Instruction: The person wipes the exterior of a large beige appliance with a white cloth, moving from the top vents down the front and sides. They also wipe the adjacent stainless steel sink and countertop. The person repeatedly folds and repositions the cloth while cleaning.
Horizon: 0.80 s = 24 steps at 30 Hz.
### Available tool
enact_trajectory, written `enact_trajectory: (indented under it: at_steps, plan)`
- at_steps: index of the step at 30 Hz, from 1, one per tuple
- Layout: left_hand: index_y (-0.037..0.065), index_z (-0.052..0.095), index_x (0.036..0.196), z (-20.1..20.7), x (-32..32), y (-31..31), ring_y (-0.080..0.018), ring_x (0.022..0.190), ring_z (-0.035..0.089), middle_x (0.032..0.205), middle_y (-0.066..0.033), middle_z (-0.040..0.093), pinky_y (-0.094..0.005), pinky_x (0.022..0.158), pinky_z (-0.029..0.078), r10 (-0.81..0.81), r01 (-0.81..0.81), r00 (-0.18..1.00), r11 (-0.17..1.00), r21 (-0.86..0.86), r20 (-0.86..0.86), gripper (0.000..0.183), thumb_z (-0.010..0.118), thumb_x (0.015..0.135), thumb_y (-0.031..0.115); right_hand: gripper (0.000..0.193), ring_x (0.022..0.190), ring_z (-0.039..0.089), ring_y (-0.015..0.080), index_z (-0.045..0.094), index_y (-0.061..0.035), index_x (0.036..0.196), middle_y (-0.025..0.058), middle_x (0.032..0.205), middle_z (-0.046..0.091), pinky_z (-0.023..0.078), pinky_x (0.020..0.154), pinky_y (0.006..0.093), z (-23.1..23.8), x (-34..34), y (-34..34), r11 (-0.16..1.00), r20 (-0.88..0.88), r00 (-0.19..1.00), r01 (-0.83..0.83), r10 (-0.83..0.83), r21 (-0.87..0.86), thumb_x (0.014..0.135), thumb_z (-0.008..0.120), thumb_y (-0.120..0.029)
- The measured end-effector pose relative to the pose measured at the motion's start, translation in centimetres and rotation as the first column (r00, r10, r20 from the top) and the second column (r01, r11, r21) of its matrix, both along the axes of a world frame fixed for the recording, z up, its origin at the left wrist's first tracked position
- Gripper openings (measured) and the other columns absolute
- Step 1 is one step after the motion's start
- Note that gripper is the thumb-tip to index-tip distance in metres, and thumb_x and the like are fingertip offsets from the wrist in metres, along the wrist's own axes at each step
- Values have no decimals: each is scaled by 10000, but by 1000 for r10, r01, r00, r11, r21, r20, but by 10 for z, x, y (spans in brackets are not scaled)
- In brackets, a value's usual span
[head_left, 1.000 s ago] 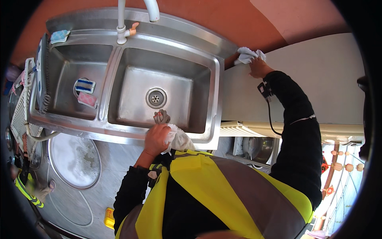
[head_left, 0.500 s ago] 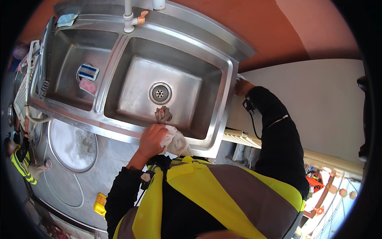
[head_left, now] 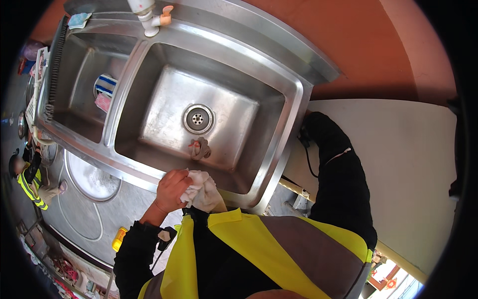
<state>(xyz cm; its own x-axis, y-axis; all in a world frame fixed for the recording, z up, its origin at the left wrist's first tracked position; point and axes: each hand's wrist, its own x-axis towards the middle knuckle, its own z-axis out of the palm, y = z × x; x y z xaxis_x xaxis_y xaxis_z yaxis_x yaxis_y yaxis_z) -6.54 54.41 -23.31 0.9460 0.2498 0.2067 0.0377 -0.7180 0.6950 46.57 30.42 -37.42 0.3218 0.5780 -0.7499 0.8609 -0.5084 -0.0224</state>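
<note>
My left hand (head_left: pixel 171 191) is closed on a crumpled white cloth (head_left: pixel 203 191), held at the near rim of the stainless steel sink (head_left: pixel 142 177). My right arm (head_left: pixel 341 164) reaches forward past the sink's right side; the hand itself is hidden behind the sink's edge. A small crumpled grey-brown cloth (head_left: pixel 201 148) with a reddish patch lies on the floor of the large basin, just on my side of the drain (head_left: pixel 197 119). In the smaller left basin rest a blue-and-white striped scrubber (head_left: pixel 105 84) and a pink sponge (head_left: pixel 103 102).
A white tap with an orange handle (head_left: pixel 166 15) stands behind the basins. A light blue cloth (head_left: pixel 78 20) lies on the back left corner. A pale board (head_left: pixel 393 164) adjoins the right side. Another person in a yellow vest (head_left: pixel 31 187) is at far left, near a large round pan (head_left: pixel 92 174).
My left hand has shifted left with the white cloth. The right hand has gone out of sight behind the sink's right edge. The view has turned and moved slightly.
</note>
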Motion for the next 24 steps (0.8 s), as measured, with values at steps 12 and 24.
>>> enact_trajectory:
  at_steps: [12,24]
  plan:
    - [75,587,934,1,0,1,-305,933,558,1049,-120,564,-382,802,471,1,-2,1000,1000,-9,-26,426,685,529,166,504,1218,454,297,567,-84,1211,143,1297,515,330,1049,375,-7,4,-14,998,-38,999,-29,26,-64,837,534,-421]
    - [76,572,953,5,0,1,-287,955,549,1027,-93,558,-372,813,460,17,-16,999,1000,-14,29,416,694,557,105,499,1216,460,298,559,-86,1218,147,1299,513,334,1047,381,18,-51,-58,969,-121,983,-160,139,-189,857,518,-428]
